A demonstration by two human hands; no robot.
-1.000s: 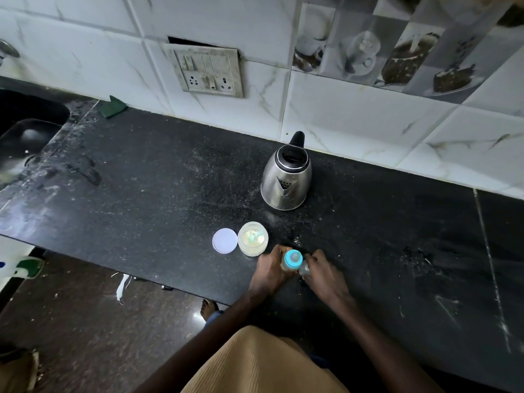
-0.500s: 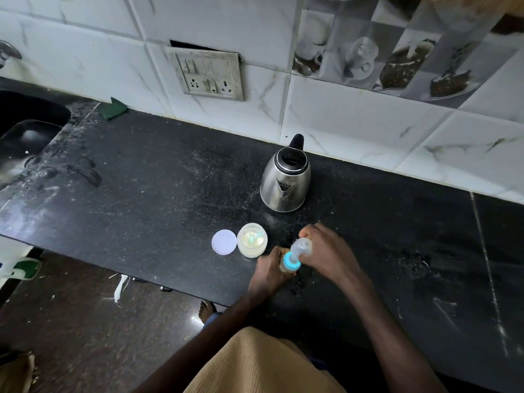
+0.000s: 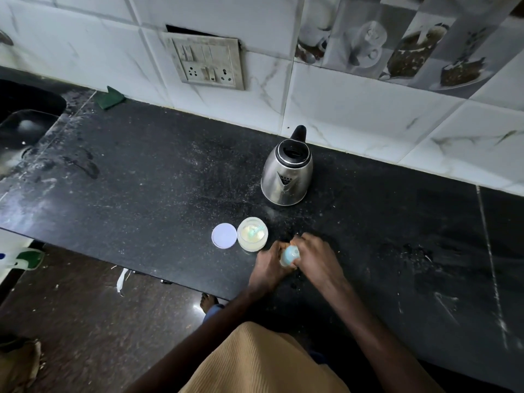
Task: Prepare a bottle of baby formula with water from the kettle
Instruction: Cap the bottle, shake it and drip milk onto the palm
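Nearest in, a tan ribbed garment (image 3: pixel 255 361) filled the bottom edge, and both bare arms reached forward over the black surface (image 3: pixel 141 180). And there they were, the two hands meeting on the bottle (image 3: pixel 289 255) close to the front edge of the surface. The left hand (image 3: pixel 268 265) had its fingers curled round the bottle's body, and the right hand (image 3: pixel 319 258) gripped from the other side, fingers (image 3: pixel 300 242) bent over the top end. Only the pale blue top peeked out between them. The rest was hidden, so whether the bottle stood on the surface or was lifted could not be told. Just beyond the left hand an open jar (image 3: pixel 252 235) of pale powder stood upright, with something blue-green lying inside. Its round white lid (image 3: pixel 224 235) lay flat just beside it on the left. Farther back, well apart from the hands, the steel kettle (image 3: pixel 287 174) stood with its spout facing the person and its black handle toward the wall. Off at the far left a sink (image 3: pixel 25 123) was set into the surface, with a green pad (image 3: pixel 110 97) by the wall. Up on the white tiles (image 3: pixel 340 109) sat a switch plate (image 3: pixel 208 62).
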